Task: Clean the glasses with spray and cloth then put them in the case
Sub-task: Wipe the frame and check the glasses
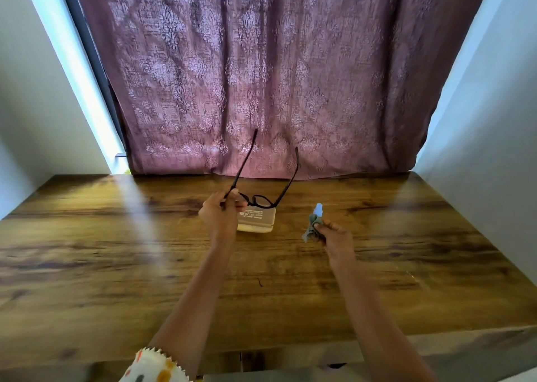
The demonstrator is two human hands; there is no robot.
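**Glasses lifted, cloth ready: the wipe is in hand**

The left grip (222, 211) is closed on the glasses (259, 199), pinching them at one outer corner of the frame where the temple joins. They hang in the air above the case (257, 222), both temples unfolded and pointing up and away towards the curtain (261, 76). The right grip (334, 236) is closed on a bunched grey cloth (312, 230), held apart from the glasses, to their right. The pale blue top of the spray (318, 208) shows just past the cloth; I cannot tell whether it stands on the surface (116, 265) or is touched by the fingers.

The case lies on the surface near the far edge, about midway along it. It looks shut, though its lid is hard to read.

Judged from this, the wiping step is in hand: glasses in one grip, cloth in the other, the two not yet touching. Whether the lenses are already wet cannot be seen. The next move calls for bringing the cloth across to the nearer lens and pinching the lens between its folds, while the left grip steadies the frame against twisting at the hinge. Folding the temples and opening the case come after.
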